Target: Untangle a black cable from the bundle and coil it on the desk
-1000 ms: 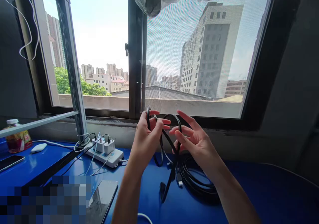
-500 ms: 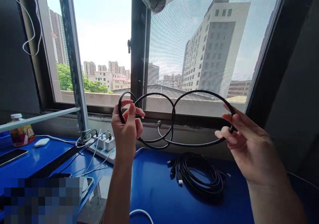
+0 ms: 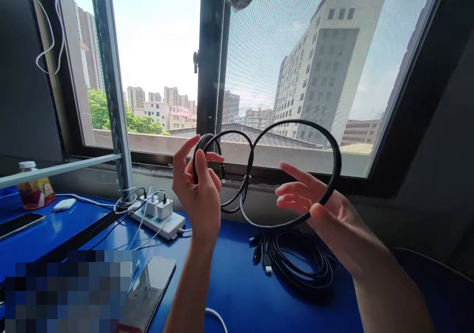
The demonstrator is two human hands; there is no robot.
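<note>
A black cable (image 3: 296,122) hangs in loops between my hands, above the table. My left hand (image 3: 200,182) is closed on its gathered coils, pinching them between thumb and fingers. Below those coils a cable end (image 3: 222,171) dangles. At the loop's right side, my right hand (image 3: 326,207) has its fingers stretched out and apart. There the cable passes across the gap between thumb and fingers, touching the hand near the thumb. A second coil of black cable (image 3: 296,269) with several exposed plugs lies on the table beneath.
The blue table (image 3: 237,264) meets a window wall. A white power strip (image 3: 174,227) with chargers sits left, near a dark phone (image 3: 150,288). Further left are a drink bottle (image 3: 35,185), a white case (image 3: 64,204) and another phone (image 3: 20,225). A metal shelf post (image 3: 111,76) rises there.
My right hand has moved left and loosened from a pinch to stretched fingers. My left hand has shifted right, now with more cable gathered in it. The loops sit closer together.
</note>
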